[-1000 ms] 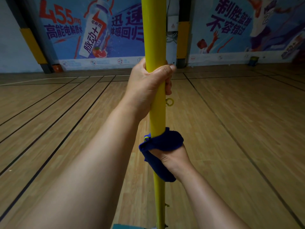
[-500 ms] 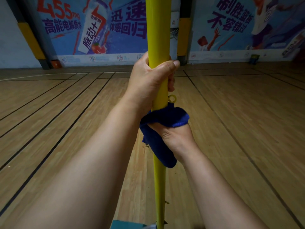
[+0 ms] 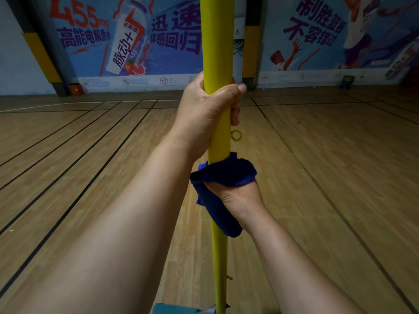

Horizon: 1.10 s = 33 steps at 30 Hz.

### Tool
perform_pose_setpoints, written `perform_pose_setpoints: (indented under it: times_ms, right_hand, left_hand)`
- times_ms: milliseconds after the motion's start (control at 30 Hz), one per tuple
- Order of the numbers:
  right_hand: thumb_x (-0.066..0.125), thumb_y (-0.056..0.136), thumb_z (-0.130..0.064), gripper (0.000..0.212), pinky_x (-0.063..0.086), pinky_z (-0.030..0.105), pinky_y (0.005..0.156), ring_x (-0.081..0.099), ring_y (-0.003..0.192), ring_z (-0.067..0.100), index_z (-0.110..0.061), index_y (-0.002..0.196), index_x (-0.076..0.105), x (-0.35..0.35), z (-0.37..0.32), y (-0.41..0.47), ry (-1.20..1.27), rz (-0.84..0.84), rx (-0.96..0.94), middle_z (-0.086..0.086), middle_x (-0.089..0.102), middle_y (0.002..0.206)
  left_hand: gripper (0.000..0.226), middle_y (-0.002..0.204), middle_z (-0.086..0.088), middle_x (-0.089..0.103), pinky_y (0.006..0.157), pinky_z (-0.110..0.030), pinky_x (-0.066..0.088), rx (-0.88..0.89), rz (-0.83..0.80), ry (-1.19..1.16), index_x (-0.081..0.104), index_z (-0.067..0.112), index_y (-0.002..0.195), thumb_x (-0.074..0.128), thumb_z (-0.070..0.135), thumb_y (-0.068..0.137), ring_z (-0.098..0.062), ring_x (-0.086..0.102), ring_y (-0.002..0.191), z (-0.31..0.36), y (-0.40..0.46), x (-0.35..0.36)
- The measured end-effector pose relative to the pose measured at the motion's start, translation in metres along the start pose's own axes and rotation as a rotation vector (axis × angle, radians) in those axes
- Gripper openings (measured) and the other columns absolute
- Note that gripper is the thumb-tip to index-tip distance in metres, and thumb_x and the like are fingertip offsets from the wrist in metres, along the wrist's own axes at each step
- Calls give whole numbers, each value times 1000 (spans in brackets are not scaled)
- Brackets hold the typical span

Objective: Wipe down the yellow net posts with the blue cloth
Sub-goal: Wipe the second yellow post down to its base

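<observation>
yellow round metal net post (image 3: 217, 53) stands upright in the middle of the view, rising from a wooden sports floor (image 3: 328, 177) marked with dark court lines. left hand (image 3: 204, 116) grips the post high up, thumb across the near side and fingers curled round the far side. just below it, a small yellow ring (image 3: 236, 135) sticks out from the post's right side. lower still, right hand (image 3: 240, 196) holds a dark blue soft cloth (image 3: 224, 175) wrapped round the post, fingers hidden under the fabric, with a loose end of cloth hanging down along the post beside the wrist. both bare forearms reach in from the bottom edge. beyond the floor's far edge, a wall carries blue advertising banners (image 3: 127, 41) with large chinese lettering and a drink bottle picture.
</observation>
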State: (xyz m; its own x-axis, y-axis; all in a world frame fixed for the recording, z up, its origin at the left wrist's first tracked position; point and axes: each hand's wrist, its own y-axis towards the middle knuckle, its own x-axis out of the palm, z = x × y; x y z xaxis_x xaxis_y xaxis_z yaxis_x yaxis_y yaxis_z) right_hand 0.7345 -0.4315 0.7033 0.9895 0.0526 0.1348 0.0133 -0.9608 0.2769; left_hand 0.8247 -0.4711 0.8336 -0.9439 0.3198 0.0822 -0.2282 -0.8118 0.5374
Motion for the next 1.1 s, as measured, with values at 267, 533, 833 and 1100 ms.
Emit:
perform_pose_setpoints:
  times_ms: [267,533,833,1100]
  right_hand:
    - [84,81,-14,19,57,38,69,73,72,28,-4,91,73,0,-25,17,-3,54,-44,11,75,79]
    - [87,77,-17,26,59,39,68,75,76,29,-4,95,73,-1,-11,16,-26,108,7,12,77,83]
    - [77,78,15,21,60,28,63,75,69,21,-2,86,68,-4,29,1,130,119,269,7,75,73]
    - [71,84,14,26,56,20,63,72,72,9,-13,86,69,-11,45,-8,225,63,321,-6,72,73]
  left_hand:
    - [17,69,-3,59,56,-31,53,-14,8,-13,53,12,96,69,8,91,-15,58,57,0,1,1]
    - [24,68,-1,61,57,-32,54,-14,-1,-21,54,12,98,72,16,83,-15,59,57,-2,1,-1]
    - [20,69,0,62,59,-31,55,0,-23,-11,54,12,99,71,13,88,-15,62,60,-4,2,-4]
    - [26,72,-1,67,65,-36,55,-94,37,-30,60,11,93,78,24,81,-18,66,67,-23,-13,-2]
